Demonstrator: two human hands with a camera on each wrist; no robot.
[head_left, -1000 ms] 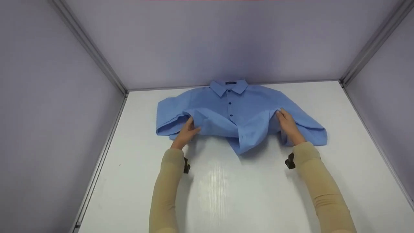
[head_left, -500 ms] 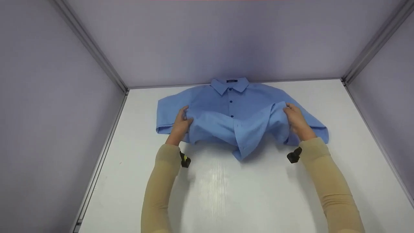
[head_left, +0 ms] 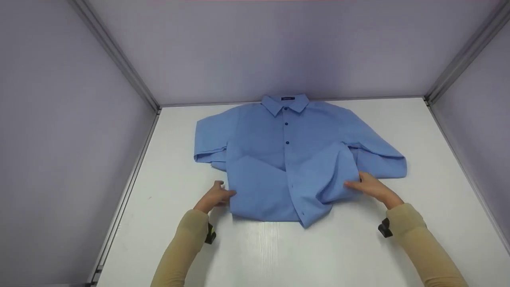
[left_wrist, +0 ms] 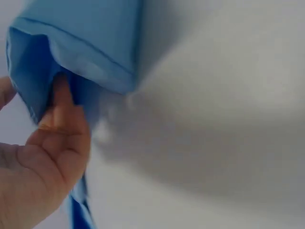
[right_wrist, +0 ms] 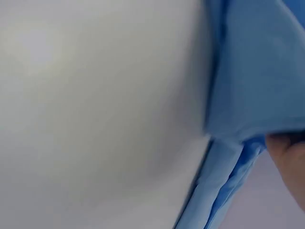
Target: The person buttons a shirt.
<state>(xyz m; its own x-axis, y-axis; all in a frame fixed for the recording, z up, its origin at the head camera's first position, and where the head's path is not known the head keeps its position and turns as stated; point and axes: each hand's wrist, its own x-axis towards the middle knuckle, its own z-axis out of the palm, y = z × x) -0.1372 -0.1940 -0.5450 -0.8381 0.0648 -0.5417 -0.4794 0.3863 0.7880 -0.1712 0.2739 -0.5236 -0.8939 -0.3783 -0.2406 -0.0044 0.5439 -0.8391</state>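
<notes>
We see a blue shirt (head_left: 259, 191) lying front up on a white counter (head_left: 271, 255), between the fingers of both hands and reaching away beyond them. Our left hand (head_left: 215, 198) is at the lower side edge, its thumb over the cloth; from the left wrist, one digit reaches into the fold beneath the hem, and we take this as a light pinch, though the fingertips are partly hidden there. Our right hand (head_left: 378, 189) grasps the opposite side edge, thumb on top and the other fingers tucked under, with loose folds bunched just inward of them. Midway between the two sets of fingers, the button placket (head_left: 287, 157) runs down to a hem corner that points toward us, nearer than either hand. Well beyond the fingers, the collar (head_left: 271, 105) lies at the far edge of the counter, a dark label (head_left: 288, 98) inside it. One short sleeve (head_left: 211, 135) spreads past our left fingers, the other (head_left: 382, 163) past our right. Just behind the hands, tan cuffs (head_left: 404, 219) cover our wrists, and a black device (head_left: 385, 228) sits beside the right one.
</notes>
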